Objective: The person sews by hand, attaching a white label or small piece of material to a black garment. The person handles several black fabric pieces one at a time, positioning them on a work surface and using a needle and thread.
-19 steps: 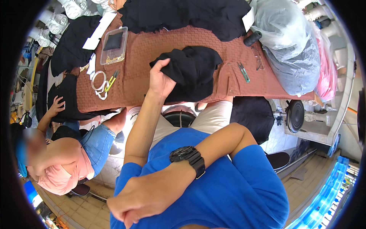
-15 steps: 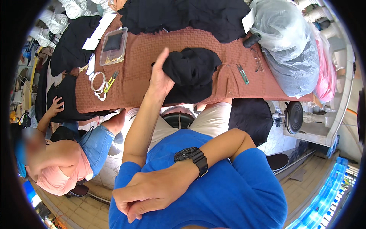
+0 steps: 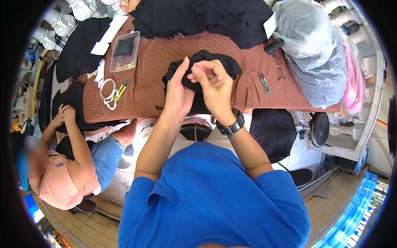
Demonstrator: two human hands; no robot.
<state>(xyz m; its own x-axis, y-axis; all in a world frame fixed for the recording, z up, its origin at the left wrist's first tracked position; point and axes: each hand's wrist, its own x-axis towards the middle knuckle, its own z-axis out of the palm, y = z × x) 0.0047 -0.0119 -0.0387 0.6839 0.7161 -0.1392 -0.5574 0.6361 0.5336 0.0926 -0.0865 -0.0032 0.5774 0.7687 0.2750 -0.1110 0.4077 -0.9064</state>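
A piece of black cloth point(image 3: 229, 62) lies bunched near the front edge of the table. My left hand point(image 3: 178, 97) grips it at the left side, thumb pointing up and the other fingers mostly hidden in the folds. Just right of that thumb, my right hand point(image 3: 217, 89) is raised over the cloth with thumb and forefinger pinched together. Whatever the pinch holds, if anything, is too small to make out. A black watch point(image 3: 232, 125) is on my right wrist.
Green thread snips point(image 3: 264, 83), eyeglasses point(image 3: 280, 68) and a black thread spool point(image 3: 274, 46) lie to the right. On the left are yellow snips point(image 3: 121, 90), a tape roll point(image 3: 107, 89) and a clear plastic box point(image 3: 125, 51). A large plastic bag point(image 3: 314, 53) bulges at far right. A person point(image 3: 68, 177) sits at left.
My right hand has come up from across my chest to the cloth, beside my left hand. The seated person's hands have come together.
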